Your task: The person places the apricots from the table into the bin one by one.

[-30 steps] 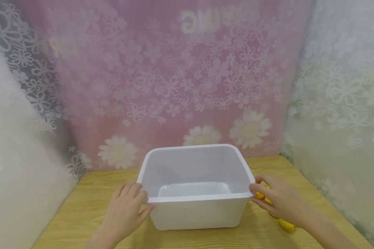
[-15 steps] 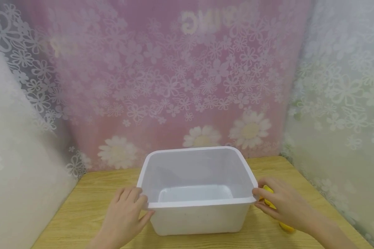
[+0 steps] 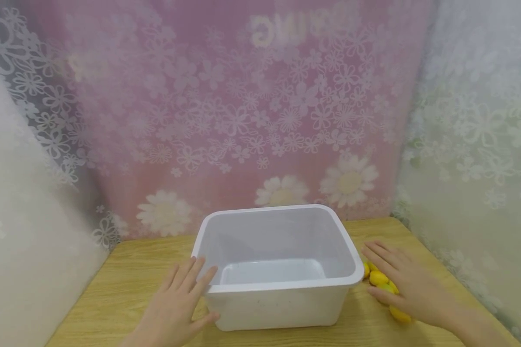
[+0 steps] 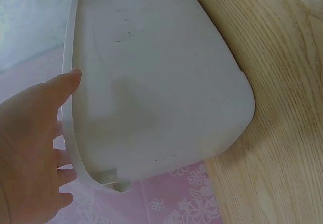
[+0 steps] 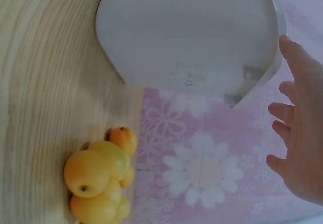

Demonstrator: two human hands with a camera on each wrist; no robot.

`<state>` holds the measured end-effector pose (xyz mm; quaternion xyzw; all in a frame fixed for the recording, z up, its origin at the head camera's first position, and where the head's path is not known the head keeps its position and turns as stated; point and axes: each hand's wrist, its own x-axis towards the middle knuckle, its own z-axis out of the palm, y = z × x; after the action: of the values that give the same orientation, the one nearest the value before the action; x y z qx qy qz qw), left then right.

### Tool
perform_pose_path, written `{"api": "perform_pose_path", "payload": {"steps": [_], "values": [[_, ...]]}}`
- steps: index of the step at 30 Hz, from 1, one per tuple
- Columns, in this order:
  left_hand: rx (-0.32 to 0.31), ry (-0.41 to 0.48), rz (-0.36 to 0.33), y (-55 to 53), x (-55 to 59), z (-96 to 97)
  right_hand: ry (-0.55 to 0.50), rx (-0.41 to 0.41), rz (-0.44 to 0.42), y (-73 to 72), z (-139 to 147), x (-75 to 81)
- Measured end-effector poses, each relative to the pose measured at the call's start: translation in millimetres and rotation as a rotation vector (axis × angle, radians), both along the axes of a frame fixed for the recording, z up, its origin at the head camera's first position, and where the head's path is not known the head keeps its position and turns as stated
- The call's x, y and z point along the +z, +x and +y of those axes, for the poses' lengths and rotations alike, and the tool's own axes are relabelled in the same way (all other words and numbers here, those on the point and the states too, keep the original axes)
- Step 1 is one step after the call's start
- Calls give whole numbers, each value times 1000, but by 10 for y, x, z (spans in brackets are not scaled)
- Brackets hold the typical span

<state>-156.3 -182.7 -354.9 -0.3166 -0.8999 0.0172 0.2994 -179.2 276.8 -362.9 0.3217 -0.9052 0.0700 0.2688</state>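
Note:
A white plastic tub [image 3: 278, 306] stands upright on the wooden table, and its inside holds nothing. Beside its front left corner is my left hand [image 3: 175, 301], fingers straightened and spread at the rim [image 4: 69, 103]. Whether they still touch the rim I cannot tell. My right hand [image 3: 410, 284] is off the right corner of the tub, its fingers extended and holding nothing. Partly behind that hand, in the head view, lies a cluster of yellow fruits [image 3: 378, 278]. The right wrist view shows these fruits [image 5: 86, 172] piled together on the table, round and yellow-orange.
The wooden table [image 3: 126, 284] has a pink floral sheet [image 3: 243, 120] hanging behind it. Pale floral sheets close off the left side [image 3: 39, 231] and the right side [image 3: 469, 193]. The fruits lie close to the tub's right side.
Both hands have let go of the tub's rim and their fingers have straightened. The right hand has moved slightly right. Earlier the tub shifted a little toward me; more of the fruits now shows.

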Motion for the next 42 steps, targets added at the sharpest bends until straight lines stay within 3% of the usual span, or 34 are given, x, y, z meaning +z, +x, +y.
{"api": "perform_pose_path", "payload": {"steps": [5, 8, 14, 23, 32, 35, 42], "values": [[-24, -23, 8, -20, -41, -31, 55, -65, -67, -27, 154, -77], [-17, -17, -25, -13, -54, -39, 38, -96, -114, -58, 257, -158], [-3, -19, -85, 2, -72, -40, 70, -146, -122, -126, 515, -367], [-43, -26, -62, -18, -103, -57, 116, -250, -250, -125, 768, -632], [-84, -17, -46, -39, -115, -69, 138, -219, -145, -121, 942, -796], [-83, -12, -55, -38, -109, -64, 160, -233, -142, -101, 927, -817], [-85, -9, -59, -44, -84, -44, 173, -271, -233, -35, 780, -834]]}}
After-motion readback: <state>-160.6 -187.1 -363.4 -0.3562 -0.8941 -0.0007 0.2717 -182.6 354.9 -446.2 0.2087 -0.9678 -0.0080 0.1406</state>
